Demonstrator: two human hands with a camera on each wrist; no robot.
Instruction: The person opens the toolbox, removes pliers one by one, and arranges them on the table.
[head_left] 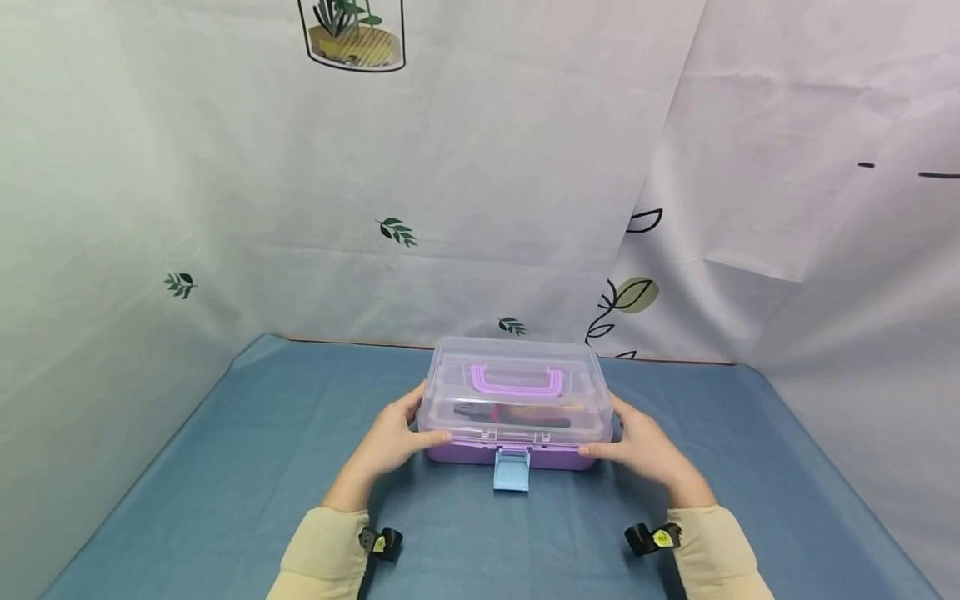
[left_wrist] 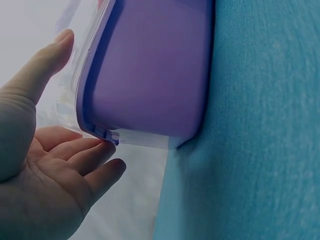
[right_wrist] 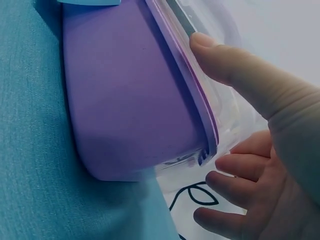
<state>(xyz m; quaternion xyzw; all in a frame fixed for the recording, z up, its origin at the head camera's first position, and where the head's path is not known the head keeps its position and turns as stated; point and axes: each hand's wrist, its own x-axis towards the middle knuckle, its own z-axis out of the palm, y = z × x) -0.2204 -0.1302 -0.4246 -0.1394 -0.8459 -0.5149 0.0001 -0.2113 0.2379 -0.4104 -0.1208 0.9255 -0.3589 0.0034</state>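
A plastic storage box with a purple base [head_left: 465, 454] and a clear lid [head_left: 517, 350] rests on the blue cloth, lid down. A purple handle [head_left: 517, 389] lies folded on top, and the light blue front latch [head_left: 512, 472] hangs loose. Through the lid show dark and red tool-like items [head_left: 510, 412], their kind blurred. My left hand [head_left: 392, 437] holds the lid's left end, thumb at the front rim, fingers along the side. The right hand [head_left: 645, 446] mirrors it at the right end; its thumb presses the lid edge above the purple wall in the right wrist view.
A blue cloth [head_left: 247, 475] covers the table. Pale fabric printed with leaves [head_left: 517, 167] hangs behind the table and along both sides. Each sleeve cuff carries a small black camera [head_left: 388, 544] on a strap.
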